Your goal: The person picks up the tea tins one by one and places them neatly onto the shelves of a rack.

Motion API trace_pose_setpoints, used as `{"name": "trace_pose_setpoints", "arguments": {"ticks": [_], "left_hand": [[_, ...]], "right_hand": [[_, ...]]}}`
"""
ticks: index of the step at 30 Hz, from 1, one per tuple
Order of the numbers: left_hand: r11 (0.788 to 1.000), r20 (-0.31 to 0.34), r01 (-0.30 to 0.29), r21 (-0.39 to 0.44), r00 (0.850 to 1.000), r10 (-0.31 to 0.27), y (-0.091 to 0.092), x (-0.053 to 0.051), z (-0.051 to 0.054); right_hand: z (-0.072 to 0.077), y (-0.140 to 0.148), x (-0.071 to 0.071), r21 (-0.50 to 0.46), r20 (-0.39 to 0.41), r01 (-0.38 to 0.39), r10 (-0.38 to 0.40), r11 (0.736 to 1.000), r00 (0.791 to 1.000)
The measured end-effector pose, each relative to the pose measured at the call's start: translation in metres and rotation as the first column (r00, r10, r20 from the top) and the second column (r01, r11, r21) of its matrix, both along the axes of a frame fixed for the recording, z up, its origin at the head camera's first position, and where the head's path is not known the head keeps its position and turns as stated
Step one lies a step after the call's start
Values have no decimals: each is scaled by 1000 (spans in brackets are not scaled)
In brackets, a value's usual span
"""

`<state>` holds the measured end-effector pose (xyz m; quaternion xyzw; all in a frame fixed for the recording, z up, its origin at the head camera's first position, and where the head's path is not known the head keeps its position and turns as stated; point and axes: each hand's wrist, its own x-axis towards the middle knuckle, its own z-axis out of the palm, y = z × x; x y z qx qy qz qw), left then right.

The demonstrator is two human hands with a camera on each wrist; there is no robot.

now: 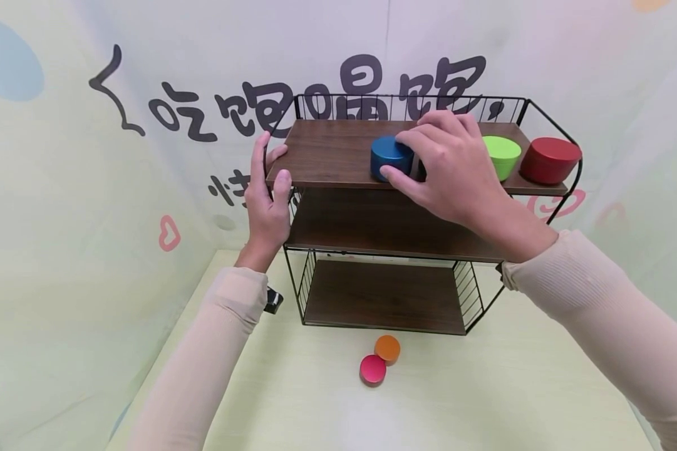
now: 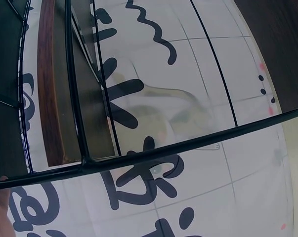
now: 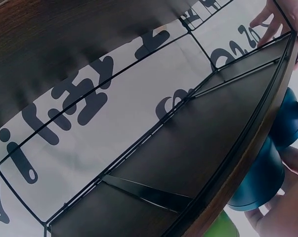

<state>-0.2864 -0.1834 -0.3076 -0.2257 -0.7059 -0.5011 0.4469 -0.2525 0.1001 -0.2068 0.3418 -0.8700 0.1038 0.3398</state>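
A three-tier rack [image 1: 372, 216] of dark wood boards and black wire stands ahead. My left hand [image 1: 267, 203] holds the left end of its top tier, thumb in front and fingers around the wire side. On the top board, my right hand [image 1: 456, 163] pinches a blue round tin [image 1: 387, 156] between thumb and fingers. Beside it, a teal-blue tin [image 3: 260, 177] shows in the right wrist view; my right hand mostly hides it in the head view. Farther right along the board sit a green tin [image 1: 503, 155] and a red tin [image 1: 551, 161].
An orange round tin [image 1: 387, 349] and a pink one [image 1: 373, 370] touch each other on the pale table [image 1: 428, 401], in front of the rack. A small black object [image 1: 273, 300] lies by the left sleeve. Behind the rack hangs a printed cloth [image 1: 203, 56].
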Motion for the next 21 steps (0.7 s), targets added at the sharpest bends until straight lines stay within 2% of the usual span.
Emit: {"name": "trace_pose_setpoints", "arguments": {"ticks": [5, 13, 21], "left_hand": [[1000, 1, 5, 7, 1000, -5, 1, 0, 0], [1000, 4, -8, 2, 1000, 8, 1, 2, 1], [1000, 3, -6, 2, 1000, 6, 2, 2, 1]], "right_hand": [[2, 2, 1, 1, -4, 1, -1, 1000, 1000], [4, 9, 11, -82, -57, -48, 43, 995, 997], [-10, 20, 26, -156, -161, -131, 105, 979, 981]]}}
